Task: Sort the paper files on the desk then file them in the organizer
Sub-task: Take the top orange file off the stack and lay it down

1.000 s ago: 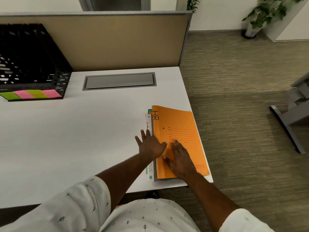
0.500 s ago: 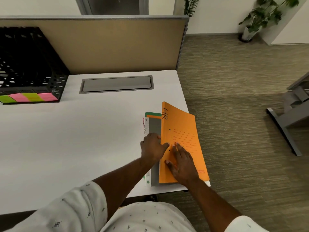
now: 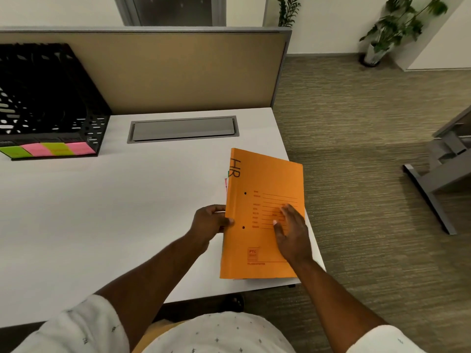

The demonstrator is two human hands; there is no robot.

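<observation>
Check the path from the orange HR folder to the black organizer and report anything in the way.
Nothing visible: only bare white desk lies between the orange HR folder and the black organizer.

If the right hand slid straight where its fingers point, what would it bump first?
The right hand would cross the orange folder, then bare desk; probably the beige divider first, depth unclear.

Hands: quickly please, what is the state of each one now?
Left hand: grips the left edge of the orange HR folder.
Right hand: open, lying flat on the folder's cover.
</observation>
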